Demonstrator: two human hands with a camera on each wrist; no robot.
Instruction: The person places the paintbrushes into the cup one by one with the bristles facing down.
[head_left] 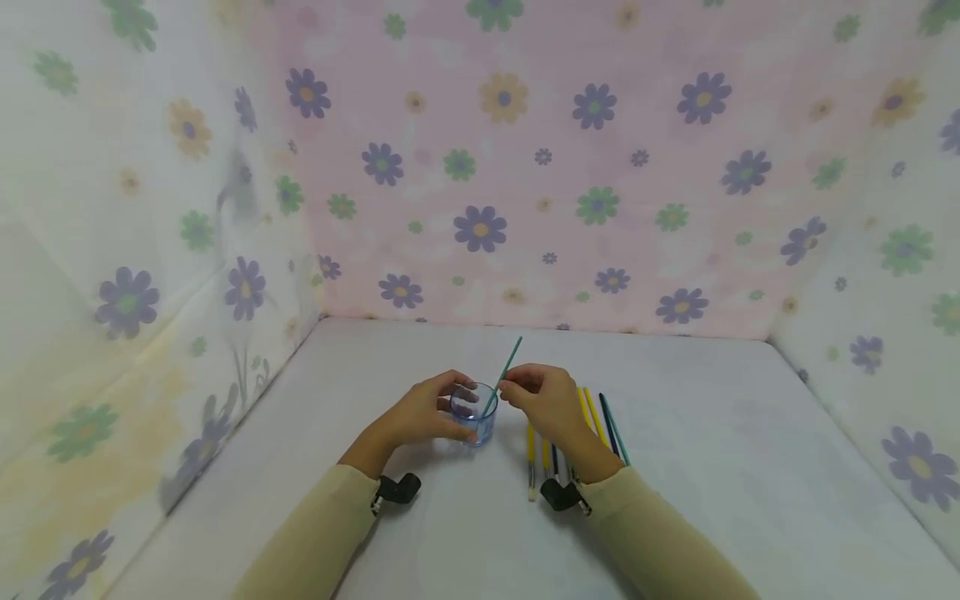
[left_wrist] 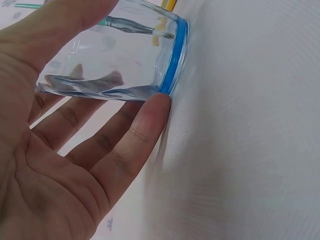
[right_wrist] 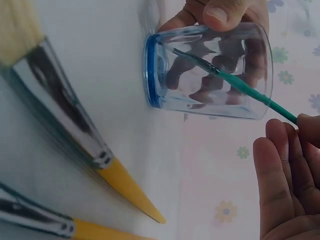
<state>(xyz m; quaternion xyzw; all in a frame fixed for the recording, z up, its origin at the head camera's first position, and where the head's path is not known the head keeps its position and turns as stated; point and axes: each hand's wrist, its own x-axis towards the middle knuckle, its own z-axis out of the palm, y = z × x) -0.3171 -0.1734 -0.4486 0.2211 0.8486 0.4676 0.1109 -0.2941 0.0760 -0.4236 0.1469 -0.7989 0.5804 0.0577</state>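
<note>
A clear glass (head_left: 484, 427) with a blue base stands upright on the white table. My left hand (head_left: 420, 414) holds it from the left, thumb on the near side and fingers round the far side, as the left wrist view (left_wrist: 115, 165) also bears out. With thumb and fingertips my right hand (head_left: 551, 404) pinches a thin green paintbrush (head_left: 510, 360) by its handle. The brush leans inside the glass, its metal ferrule and small bristle tip (right_wrist: 187, 56) pointing down toward the blue base. No liquid can be made out in the glass.
Several paintbrushes with yellow handles (head_left: 592, 414), and dark and green ones (head_left: 612, 425), lie in a row under and beside my right forearm. Flower-patterned cloth walls (head_left: 525, 167) enclose the table (head_left: 465, 533) at the back and sides.
</note>
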